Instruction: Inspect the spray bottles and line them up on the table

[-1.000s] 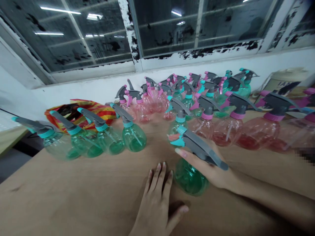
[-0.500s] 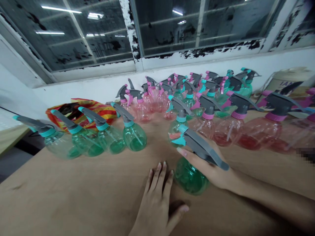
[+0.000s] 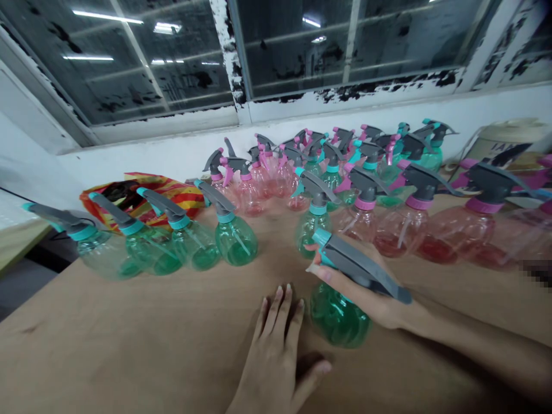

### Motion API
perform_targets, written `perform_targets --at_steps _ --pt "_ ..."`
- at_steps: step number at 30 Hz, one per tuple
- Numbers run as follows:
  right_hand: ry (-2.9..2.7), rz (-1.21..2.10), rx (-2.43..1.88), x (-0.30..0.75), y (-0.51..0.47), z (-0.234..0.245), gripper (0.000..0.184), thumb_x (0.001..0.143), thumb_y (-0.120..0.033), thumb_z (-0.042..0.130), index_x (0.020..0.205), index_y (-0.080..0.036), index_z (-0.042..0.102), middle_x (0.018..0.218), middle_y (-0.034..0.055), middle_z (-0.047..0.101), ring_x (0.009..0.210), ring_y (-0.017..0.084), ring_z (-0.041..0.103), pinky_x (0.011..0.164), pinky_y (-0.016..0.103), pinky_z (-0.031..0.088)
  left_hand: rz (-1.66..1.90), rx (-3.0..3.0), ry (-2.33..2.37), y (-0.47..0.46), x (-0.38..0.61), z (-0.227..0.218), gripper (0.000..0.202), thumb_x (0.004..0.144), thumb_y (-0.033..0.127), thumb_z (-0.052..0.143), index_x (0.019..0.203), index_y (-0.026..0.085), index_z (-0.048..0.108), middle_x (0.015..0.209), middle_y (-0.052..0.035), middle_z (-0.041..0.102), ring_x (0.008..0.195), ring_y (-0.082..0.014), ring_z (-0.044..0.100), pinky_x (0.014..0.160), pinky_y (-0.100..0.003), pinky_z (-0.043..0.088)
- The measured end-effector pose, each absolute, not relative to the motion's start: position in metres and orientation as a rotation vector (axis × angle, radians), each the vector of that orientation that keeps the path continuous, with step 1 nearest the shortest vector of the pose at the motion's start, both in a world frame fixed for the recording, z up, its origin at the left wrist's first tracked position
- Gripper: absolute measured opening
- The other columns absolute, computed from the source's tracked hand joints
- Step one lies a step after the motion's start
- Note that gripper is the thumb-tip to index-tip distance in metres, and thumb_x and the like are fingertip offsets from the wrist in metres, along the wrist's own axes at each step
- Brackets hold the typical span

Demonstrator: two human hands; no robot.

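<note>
My right hand [image 3: 371, 296] is wrapped round the grey and teal trigger head of a green spray bottle [image 3: 340, 319], which stands on the brown table [image 3: 129, 345] near the front. Fingers of that hand are curled about the trigger. My left hand [image 3: 273, 359] lies flat on the table just left of the bottle, fingers stretched out and close together, holding nothing.
A row of green spray bottles [image 3: 233, 233] stands at the left. Several pink bottles [image 3: 401, 224] and more green ones crowd the back and right. A red and yellow striped bag [image 3: 146, 195] lies behind the left row. A dirty window runs above the white wall.
My right hand has squeezed the trigger in and shifted the bottle slightly to the right. My left hand has stayed in place.
</note>
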State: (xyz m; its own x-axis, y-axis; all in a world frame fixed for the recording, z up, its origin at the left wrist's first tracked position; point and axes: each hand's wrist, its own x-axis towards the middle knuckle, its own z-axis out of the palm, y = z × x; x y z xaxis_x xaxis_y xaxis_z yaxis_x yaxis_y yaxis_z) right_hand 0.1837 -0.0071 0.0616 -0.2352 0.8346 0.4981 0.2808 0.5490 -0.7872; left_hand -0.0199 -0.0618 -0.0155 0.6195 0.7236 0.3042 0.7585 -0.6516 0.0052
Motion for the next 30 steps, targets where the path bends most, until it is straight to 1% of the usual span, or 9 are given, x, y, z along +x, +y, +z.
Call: perform_targets --at_steps 2,5,10,13,17,22,25,27,30 --pt "-1.781 0.717 -0.910 0.1836 -0.0074 0.0618 0.018 0.087 -0.039 0.061 0.079 -0.023 0.063 0.089 0.0038 0.070 0.095 0.022 0.067 0.066 0.029 0.052 -0.423 -2.711 -1.248 -0.0617 -0.0200 -0.0161 0.076 0.092 0.059 0.051 0.144 0.006 0.036 0.150 -0.0224 0.036 0.137 -0.0371 0.036 0.103 -0.054 0.042" --pt "-1.761 0.765 -0.899 0.1832 -0.0082 0.0627 0.017 0.086 -0.040 0.063 0.092 -0.025 0.067 0.084 0.0015 0.069 0.087 0.020 0.068 0.069 0.030 0.053 -0.411 -2.703 -1.269 -0.0622 -0.0202 -0.0166 0.077 0.092 0.059 0.050 0.146 0.007 0.033 0.150 -0.0213 0.037 0.137 -0.0367 0.036 0.104 -0.054 0.041" --pt "-1.755 0.796 -0.898 0.1846 -0.0100 0.0620 0.033 0.085 -0.039 0.065 0.115 -0.027 0.063 0.089 0.0014 0.069 0.096 0.022 0.067 0.086 0.035 0.053 -0.386 -2.706 -1.292 -0.0640 -0.0204 -0.0149 0.076 0.093 0.059 0.049 0.148 0.009 0.031 0.150 -0.0202 0.037 0.137 -0.0363 0.037 0.103 -0.053 0.042" --pt "-1.759 0.787 -0.905 0.1855 -0.0102 0.0599 0.040 0.084 -0.039 0.065 0.123 -0.028 0.059 0.082 0.0008 0.068 0.088 0.022 0.067 0.081 0.036 0.054 -0.402 -2.711 -1.285 -0.0641 -0.0197 -0.0131 0.076 0.093 0.059 0.049 0.146 0.007 0.033 0.150 -0.0205 0.037 0.137 -0.0364 0.036 0.103 -0.053 0.042" --pt "-1.756 0.738 -0.913 0.1851 -0.0099 0.0585 0.038 0.084 -0.038 0.064 0.121 -0.028 0.060 0.081 0.0008 0.066 0.075 0.020 0.066 0.072 0.035 0.055 -0.425 -2.711 -1.285 -0.0639 -0.0188 -0.0116 0.075 0.092 0.058 0.052 0.145 0.006 0.036 0.150 -0.0211 0.037 0.137 -0.0369 0.036 0.102 -0.054 0.043" --pt "-1.796 0.696 -0.922 0.1846 -0.0096 0.0600 0.021 0.087 -0.037 0.061 0.105 -0.027 0.065 0.076 0.0003 0.065 0.075 0.020 0.065 0.073 0.034 0.054 -0.437 -2.707 -1.277 -0.0640 -0.0186 -0.0125 0.075 0.093 0.056 0.051 0.147 0.007 0.032 0.151 -0.0199 0.035 0.138 -0.0359 0.034 0.103 -0.054 0.042" --pt "-1.819 0.683 -0.918 0.1853 -0.0089 0.0610 0.019 0.087 -0.034 0.060 0.104 -0.027 0.066 0.076 0.0002 0.065 0.074 0.020 0.066 0.073 0.034 0.055 -0.408 -2.692 -1.256 -0.0634 -0.0185 -0.0128 0.077 0.092 0.058 0.052 0.146 0.007 0.034 0.150 -0.0208 0.036 0.136 -0.0361 0.038 0.102 -0.053 0.044" --pt "-1.842 0.693 -0.911 0.1858 -0.0083 0.0615 0.021 0.088 -0.033 0.060 0.107 -0.027 0.066 0.080 0.0006 0.068 0.076 0.020 0.067 0.074 0.034 0.055 -0.383 -2.691 -1.262 -0.0630 -0.0185 -0.0127 0.077 0.091 0.058 0.053 0.145 0.007 0.034 0.150 -0.0207 0.036 0.135 -0.0359 0.039 0.102 -0.053 0.044" --pt "-1.855 0.715 -0.877 0.1859 -0.0074 0.0620 0.025 0.088 -0.029 0.059 0.113 -0.028 0.065 0.096 0.0019 0.070 0.088 0.020 0.068 0.081 0.034 0.054 -0.386 -2.709 -1.274 -0.0626 -0.0189 -0.0129 0.077 0.091 0.056 0.055 0.146 0.007 0.032 0.151 -0.0209 0.034 0.137 -0.0358 0.037 0.103 -0.054 0.043"
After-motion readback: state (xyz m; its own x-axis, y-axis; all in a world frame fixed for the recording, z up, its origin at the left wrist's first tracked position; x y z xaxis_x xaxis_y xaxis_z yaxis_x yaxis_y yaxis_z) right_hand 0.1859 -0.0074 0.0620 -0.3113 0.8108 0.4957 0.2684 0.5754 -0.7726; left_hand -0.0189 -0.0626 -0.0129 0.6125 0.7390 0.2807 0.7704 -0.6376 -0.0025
